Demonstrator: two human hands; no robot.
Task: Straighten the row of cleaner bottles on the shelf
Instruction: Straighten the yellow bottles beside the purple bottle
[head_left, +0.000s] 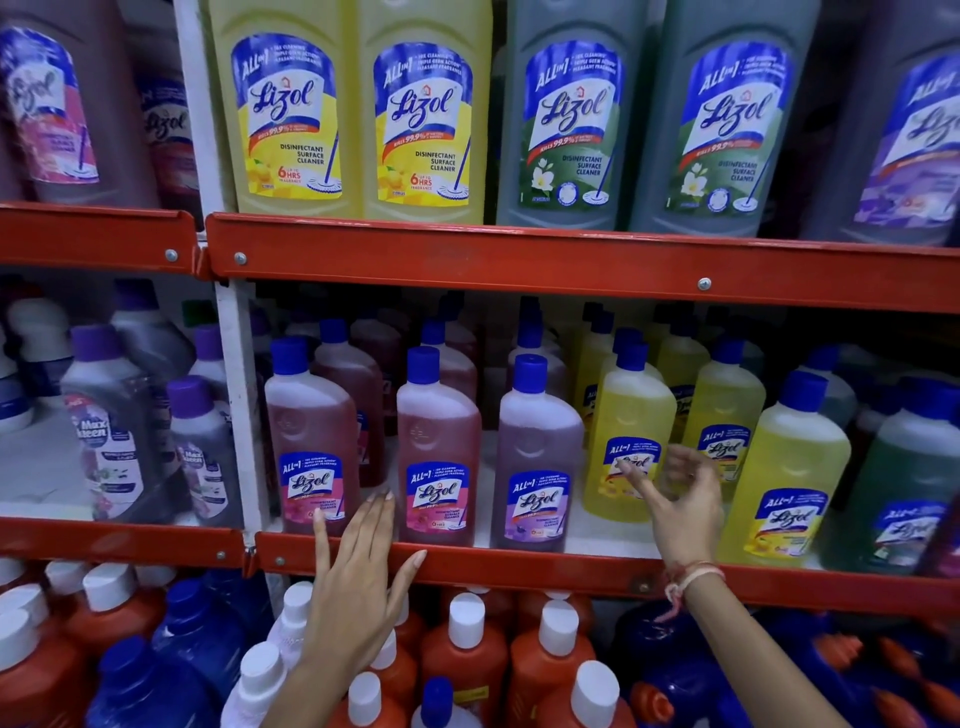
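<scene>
Red shelving (519, 569) fills the frame; the row of cleaner bottles (535, 457) stands mid-frame. The left hand (358, 577) lies flat, fingers spread, gripping nothing. The right hand (680, 499) hovers open by a yellow bottle (631, 431). A careless nudge could topple these close-packed bottles.

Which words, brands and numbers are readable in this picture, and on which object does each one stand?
"ALL in 1", "Lizol", "KILLS 99.9%", "DISINFECTANT SURFACE CLEANER", "6 HRS": big yellow bottle, top shelf.
"Lizol", "DISINFECTANT SURFACE CLEANER": big green bottle, top shelf.
"ALL in 1", "Lizol": pink bottle, middle shelf.
"Lizol": purple bottle, middle shelf.
"Max Kleen": grey bottle, left bay.
Smaller print on all labels: too blurred to read.
</scene>
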